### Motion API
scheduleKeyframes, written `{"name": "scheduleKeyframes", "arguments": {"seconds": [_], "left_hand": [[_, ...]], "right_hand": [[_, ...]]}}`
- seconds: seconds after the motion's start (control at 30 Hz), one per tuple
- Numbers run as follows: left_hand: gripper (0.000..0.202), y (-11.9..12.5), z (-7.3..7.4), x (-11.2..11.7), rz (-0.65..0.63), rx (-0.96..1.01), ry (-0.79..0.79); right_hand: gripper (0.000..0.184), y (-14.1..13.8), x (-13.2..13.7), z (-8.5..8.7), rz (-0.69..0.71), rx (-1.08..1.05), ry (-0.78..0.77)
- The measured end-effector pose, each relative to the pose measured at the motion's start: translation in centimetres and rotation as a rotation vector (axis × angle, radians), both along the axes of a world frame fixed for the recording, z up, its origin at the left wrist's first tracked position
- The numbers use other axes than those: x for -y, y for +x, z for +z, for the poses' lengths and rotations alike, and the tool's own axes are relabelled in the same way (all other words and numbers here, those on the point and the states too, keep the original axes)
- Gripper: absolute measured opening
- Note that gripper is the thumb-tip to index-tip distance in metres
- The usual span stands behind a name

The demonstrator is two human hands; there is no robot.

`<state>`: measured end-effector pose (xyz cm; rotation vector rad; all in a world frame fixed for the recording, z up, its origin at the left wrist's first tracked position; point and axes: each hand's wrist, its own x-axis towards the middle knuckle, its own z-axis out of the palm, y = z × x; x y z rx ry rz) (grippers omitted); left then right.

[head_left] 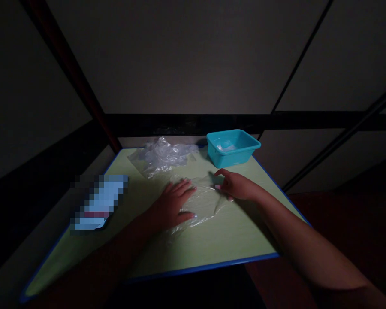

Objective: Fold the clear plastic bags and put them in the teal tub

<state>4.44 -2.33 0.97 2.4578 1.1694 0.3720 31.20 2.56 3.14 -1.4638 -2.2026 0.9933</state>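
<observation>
My left hand (pixel 173 206) spread on clear film (pixel 207 202), centre of table (pixel 244 236). My right hand (pixel 236 185) curled at film's two-o'clock edge; can't tell if pinching. Teal tub (pixel 233 159) at film's one o'clock.

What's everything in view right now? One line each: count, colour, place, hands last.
Table: one, pale green with blue edging, centre.
Plastic sheet: one, clear, mid-table under the left hand.
Plastic heap: one, clear, far left of table; pieces uncountable.
Tub: one, turquoise, far right of table; something whitish inside, unclear.
Pixelated item: one, bluish, table's left side.
Panels: several, greyish, behind table.
Floor: dark red, right.
Left hand: one, bare, fingers spread on the sheet.
Right hand: one, bare, at the sheet's right; grip unclear.
</observation>
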Motion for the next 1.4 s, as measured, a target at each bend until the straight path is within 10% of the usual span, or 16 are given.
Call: {"name": "scheduleKeyframes", "arguments": {"seconds": [0.2,0.43,0.63,0.97,1.23,1.4], "left_hand": [[0.095,0.0,-0.5,-0.1,-0.148,-0.177,-0.115],[0.098,0.0,0.1,-0.3,-0.263,-0.232,-0.148],[0.113,-0.3,0.4,-0.5,-0.148,-0.318,-0.116],[0.119,-2.8,0.9,-1.5,0.222,-0.403,-0.025],[0.085,0.8,0.0,0.5,0.074,-0.278,0.104],[0.104,0.4,-0.6,0.3,0.093,-0.378,0.013]], "right_hand": [[0.036,-0.4,-1.4,-2.0,0.143,-0.347,0.016],[0.036,-0.6,-0.5,-1.1,0.128,-0.107,0.441],[0.089,-1.7,2.5,0.0,0.535,0.333,0.112],[0.101,-2.4,3.4,-0.2,0.401,0.583,0.141],[0.088,-3.2,3.4,-2.0,0.284,0.565,0.314],[0.102,-3.4,3.4,-1.4,0.335,0.603,0.174]]}}
